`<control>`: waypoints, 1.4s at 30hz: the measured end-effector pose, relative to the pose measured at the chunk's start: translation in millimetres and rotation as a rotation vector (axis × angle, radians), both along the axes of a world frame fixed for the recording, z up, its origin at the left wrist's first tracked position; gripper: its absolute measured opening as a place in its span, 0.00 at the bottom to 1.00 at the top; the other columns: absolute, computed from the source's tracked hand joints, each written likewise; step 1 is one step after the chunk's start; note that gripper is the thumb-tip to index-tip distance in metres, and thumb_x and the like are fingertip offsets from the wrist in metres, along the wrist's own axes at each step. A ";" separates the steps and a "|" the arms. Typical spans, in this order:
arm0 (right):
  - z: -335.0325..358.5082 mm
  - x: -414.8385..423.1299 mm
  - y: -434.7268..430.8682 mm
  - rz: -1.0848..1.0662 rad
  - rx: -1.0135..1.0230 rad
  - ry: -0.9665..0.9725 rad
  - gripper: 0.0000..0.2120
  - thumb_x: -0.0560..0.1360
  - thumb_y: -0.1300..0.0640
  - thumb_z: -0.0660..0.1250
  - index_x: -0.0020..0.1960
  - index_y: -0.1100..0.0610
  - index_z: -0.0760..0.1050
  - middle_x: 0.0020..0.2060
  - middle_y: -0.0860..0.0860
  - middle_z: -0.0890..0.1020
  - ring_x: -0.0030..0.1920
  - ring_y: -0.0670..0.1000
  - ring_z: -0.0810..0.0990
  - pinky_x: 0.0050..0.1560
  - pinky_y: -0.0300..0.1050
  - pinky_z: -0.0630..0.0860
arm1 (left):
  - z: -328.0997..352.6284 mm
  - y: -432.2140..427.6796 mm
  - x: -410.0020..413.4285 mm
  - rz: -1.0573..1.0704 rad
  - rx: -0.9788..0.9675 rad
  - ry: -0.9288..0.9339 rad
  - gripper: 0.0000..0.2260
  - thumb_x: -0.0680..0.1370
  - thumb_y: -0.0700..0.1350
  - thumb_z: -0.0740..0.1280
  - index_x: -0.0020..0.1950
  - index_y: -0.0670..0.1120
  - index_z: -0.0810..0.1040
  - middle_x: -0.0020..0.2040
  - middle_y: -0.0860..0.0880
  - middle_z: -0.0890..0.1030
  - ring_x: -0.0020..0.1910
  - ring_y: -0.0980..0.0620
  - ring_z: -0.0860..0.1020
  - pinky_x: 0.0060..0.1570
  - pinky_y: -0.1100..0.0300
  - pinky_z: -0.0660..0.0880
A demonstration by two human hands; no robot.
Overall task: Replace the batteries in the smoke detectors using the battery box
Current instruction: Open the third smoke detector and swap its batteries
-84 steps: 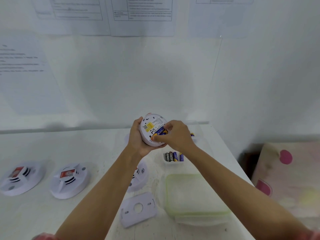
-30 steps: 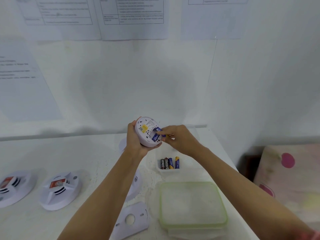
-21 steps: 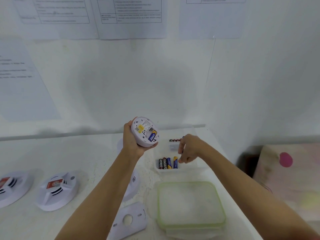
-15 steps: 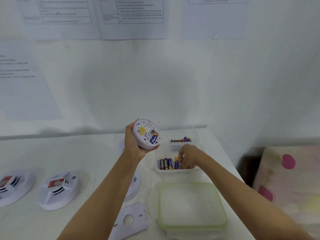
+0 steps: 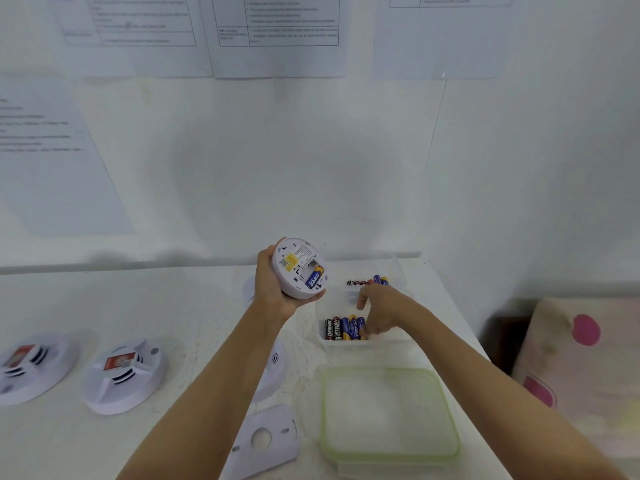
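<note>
My left hand (image 5: 269, 289) grips a round white smoke detector (image 5: 298, 268), raised above the table with its back toward me. One blue battery (image 5: 314, 277) sits in its open compartment. My right hand (image 5: 380, 312) reaches down into the clear battery box (image 5: 346, 345). Its fingertips are at the right end of the near row of batteries (image 5: 341, 329). Whether they pinch one is hidden. A second row of batteries (image 5: 369, 282) lies at the box's far side.
The box's green-rimmed lid (image 5: 388, 414) lies in front of it. A white mounting plate (image 5: 265, 441) and another detector (image 5: 274, 367) lie under my left arm. Two detectors (image 5: 124, 374) (image 5: 27, 365) sit at the left. A pink-dotted cushion (image 5: 581, 375) is right of the table.
My right hand left the detector's battery compartment and dropped into the battery box, onto the near row. My left hand kept the detector raised.
</note>
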State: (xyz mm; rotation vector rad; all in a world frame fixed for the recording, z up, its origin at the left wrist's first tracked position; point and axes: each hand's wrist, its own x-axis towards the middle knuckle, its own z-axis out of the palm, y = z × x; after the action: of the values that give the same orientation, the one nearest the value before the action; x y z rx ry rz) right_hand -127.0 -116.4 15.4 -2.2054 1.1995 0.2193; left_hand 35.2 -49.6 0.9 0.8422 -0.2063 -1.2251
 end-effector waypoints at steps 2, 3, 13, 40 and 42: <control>12.6 3.6 -0.7 -0.007 -0.192 -0.152 0.15 0.71 0.61 0.71 0.56 0.60 0.73 0.45 0.51 0.75 0.37 0.50 0.77 0.41 0.41 0.74 | 1.7 -0.2 -0.8 -0.005 -0.015 0.003 0.19 0.76 0.58 0.54 0.61 0.50 0.74 0.60 0.41 0.76 0.54 0.39 0.74 0.45 0.45 0.72; 21.1 7.3 0.5 -0.020 -0.270 -0.279 0.13 0.72 0.58 0.70 0.55 0.59 0.75 0.47 0.51 0.76 0.39 0.49 0.76 0.44 0.41 0.73 | 3.2 -0.5 -1.6 -0.006 -0.028 0.008 0.19 0.76 0.58 0.54 0.60 0.50 0.74 0.59 0.41 0.76 0.55 0.39 0.74 0.45 0.45 0.72; 25.2 38.2 18.4 0.077 -0.368 -0.480 0.17 0.73 0.51 0.68 0.51 0.65 0.80 0.38 0.61 0.76 0.38 0.55 0.73 0.38 0.43 0.63 | 19.0 3.6 -15.9 -0.007 -0.114 0.030 0.24 0.77 0.55 0.55 0.30 0.52 0.84 0.46 0.45 0.78 0.46 0.45 0.74 0.50 0.50 0.70; 24.0 31.7 20.7 0.249 -0.439 -0.380 0.18 0.68 0.55 0.68 0.46 0.71 0.78 0.30 0.54 0.69 0.33 0.49 0.65 0.31 0.40 0.61 | 14.3 7.2 -18.6 -0.008 0.026 -0.049 0.13 0.75 0.56 0.56 0.43 0.51 0.76 0.42 0.47 0.76 0.41 0.47 0.74 0.47 0.55 0.68; 25.3 30.4 24.1 0.255 -0.461 -0.363 0.15 0.67 0.56 0.68 0.36 0.69 0.75 0.26 0.52 0.65 0.29 0.48 0.62 0.28 0.38 0.57 | 13.9 6.4 -19.8 0.009 0.025 -0.051 0.12 0.75 0.56 0.56 0.44 0.52 0.76 0.43 0.47 0.77 0.42 0.47 0.75 0.46 0.54 0.70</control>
State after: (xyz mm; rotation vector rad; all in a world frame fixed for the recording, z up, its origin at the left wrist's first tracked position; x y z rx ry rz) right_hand -96.6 -92.4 40.7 -2.6446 0.8227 -0.3815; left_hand 15.4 -43.2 14.8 0.8962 -0.2289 -1.2007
